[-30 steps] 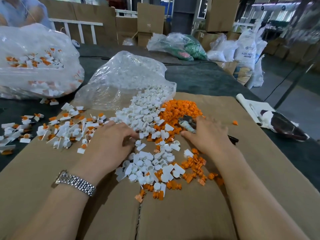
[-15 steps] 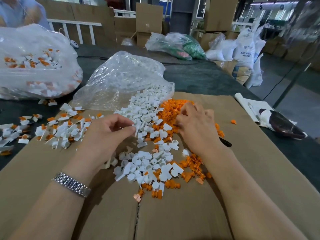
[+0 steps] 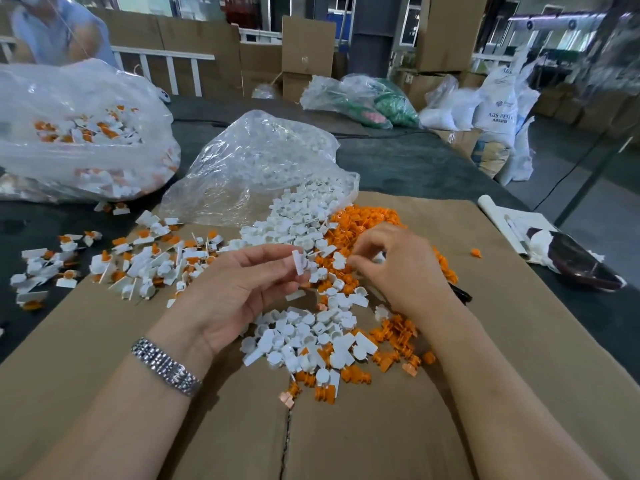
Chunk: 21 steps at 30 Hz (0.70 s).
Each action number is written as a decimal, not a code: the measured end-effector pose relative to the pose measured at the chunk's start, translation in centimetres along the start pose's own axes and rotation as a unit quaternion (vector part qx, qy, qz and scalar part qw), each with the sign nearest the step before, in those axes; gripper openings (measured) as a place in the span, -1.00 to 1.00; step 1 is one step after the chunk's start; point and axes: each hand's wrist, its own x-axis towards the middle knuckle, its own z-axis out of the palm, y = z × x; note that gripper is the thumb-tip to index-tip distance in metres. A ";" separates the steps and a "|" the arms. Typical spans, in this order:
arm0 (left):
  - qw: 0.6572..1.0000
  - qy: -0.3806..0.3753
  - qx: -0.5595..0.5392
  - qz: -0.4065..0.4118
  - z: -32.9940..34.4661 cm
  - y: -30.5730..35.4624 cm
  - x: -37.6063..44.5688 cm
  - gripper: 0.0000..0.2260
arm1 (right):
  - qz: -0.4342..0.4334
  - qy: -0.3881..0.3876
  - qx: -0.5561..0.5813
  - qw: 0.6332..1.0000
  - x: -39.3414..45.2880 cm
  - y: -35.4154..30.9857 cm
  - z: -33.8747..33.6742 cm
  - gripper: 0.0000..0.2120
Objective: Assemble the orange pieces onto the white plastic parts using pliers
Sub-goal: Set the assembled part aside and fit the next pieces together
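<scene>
Inside clear bag (image 3: 256,168), white parts (image 3: 304,202)

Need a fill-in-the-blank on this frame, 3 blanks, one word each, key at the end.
1. The left hand pinches a single ____ plastic part.
2. The right hand reaches into the pile of ____ pieces.
3. A metal watch sits on the ____ wrist.

Missing words: white; orange; left

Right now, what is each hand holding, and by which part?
The left hand pinches a white plastic part by its flat tab. The right hand reaches into the orange pieces; its hold cannot be told.
</scene>
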 end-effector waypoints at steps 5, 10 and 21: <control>1.000 -0.021 -0.018 -0.004 -0.1 0.0 0.0 -0.79 | 0.006 -0.046 0.299 0.953 -0.8 -2.0 -0.6 -0.89; 1.000 -0.013 0.005 0.020 0.2 -0.1 -0.1 -0.78 | -0.064 -0.079 0.158 0.982 -1.2 -2.3 -0.2 -0.92; 0.955 0.016 0.270 0.121 1.3 -0.5 -1.1 -0.82 | -0.130 -0.096 0.059 0.985 -1.6 -3.4 -0.4 -0.87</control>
